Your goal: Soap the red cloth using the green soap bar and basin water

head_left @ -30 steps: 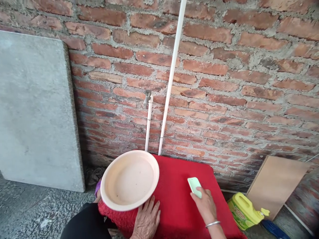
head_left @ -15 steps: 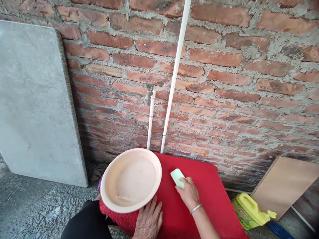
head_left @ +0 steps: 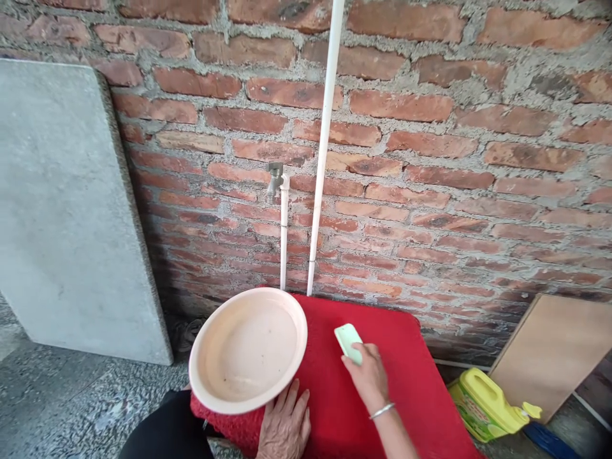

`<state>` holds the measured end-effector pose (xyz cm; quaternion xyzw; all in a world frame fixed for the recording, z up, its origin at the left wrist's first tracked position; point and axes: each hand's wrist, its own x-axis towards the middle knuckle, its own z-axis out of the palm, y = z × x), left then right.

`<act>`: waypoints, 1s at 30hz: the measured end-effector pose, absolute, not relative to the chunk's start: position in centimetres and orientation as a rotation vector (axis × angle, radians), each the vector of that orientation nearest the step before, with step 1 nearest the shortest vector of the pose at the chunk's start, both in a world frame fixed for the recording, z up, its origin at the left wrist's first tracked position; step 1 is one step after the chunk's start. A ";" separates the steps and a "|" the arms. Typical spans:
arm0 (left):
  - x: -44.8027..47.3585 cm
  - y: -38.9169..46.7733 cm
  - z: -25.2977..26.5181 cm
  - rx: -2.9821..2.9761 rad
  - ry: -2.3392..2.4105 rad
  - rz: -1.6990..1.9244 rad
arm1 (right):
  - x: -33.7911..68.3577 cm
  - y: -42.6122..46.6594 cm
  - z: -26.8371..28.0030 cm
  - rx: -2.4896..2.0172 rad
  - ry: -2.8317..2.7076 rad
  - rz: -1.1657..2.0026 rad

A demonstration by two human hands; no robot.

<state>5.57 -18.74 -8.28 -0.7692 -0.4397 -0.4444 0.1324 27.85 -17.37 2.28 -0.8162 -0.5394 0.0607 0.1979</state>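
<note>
My right hand (head_left: 369, 377), a silver bangle at its wrist, is closed around the near end of a pale green oblong block (head_left: 348, 341) with rounded corners. The block lies against a red cloth (head_left: 401, 376); its underside is hidden, so I cannot tell whether it is a brush or soap. Flat on the same cloth rests my left hand (head_left: 284, 424), fingers stretched out and slightly apart, holding nothing. Its fingertips are close beside a cream plastic basin (head_left: 203, 382), which sits on the left part of the cloth with a few dark specks inside.
A brick wall (head_left: 421, 146) rises behind, carrying a tap (head_left: 275, 178) and a tall white pipe (head_left: 321, 153). At left leans a grey slab (head_left: 62, 210). To the right stand a yellow jug (head_left: 482, 408) and a brown board (head_left: 559, 350).
My right hand and the green block have shifted slightly right over the cloth. My left hand stays in place by the basin. The view has turned a little.
</note>
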 end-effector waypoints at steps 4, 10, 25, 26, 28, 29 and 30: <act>5.6 -18.7 -8.2 -2.229 -1.266 -1.299 | 20.9 -14.2 2.8 -2.165 -1.749 0.205; 5.0 -18.9 -7.5 -2.257 -1.247 -1.121 | 22.8 -13.5 3.4 -2.282 -1.780 0.287; 5.3 -18.8 -8.7 -2.250 -1.278 -1.183 | 21.2 -13.5 3.1 -2.260 -1.741 0.248; 5.4 -18.7 -8.9 -2.244 -1.297 -1.204 | 20.4 -13.1 2.9 -2.239 -1.772 0.255; 5.6 -18.7 -9.3 -2.239 -1.326 -1.227 | 19.8 -12.6 2.7 -2.215 -1.821 0.261; 5.6 -18.7 -9.4 -2.242 -1.333 -1.228 | 20.0 -12.4 2.6 -2.221 -1.830 0.260; 5.6 -18.7 -9.4 -2.248 -1.334 -1.226 | 20.7 -12.4 2.7 -2.240 -1.828 0.256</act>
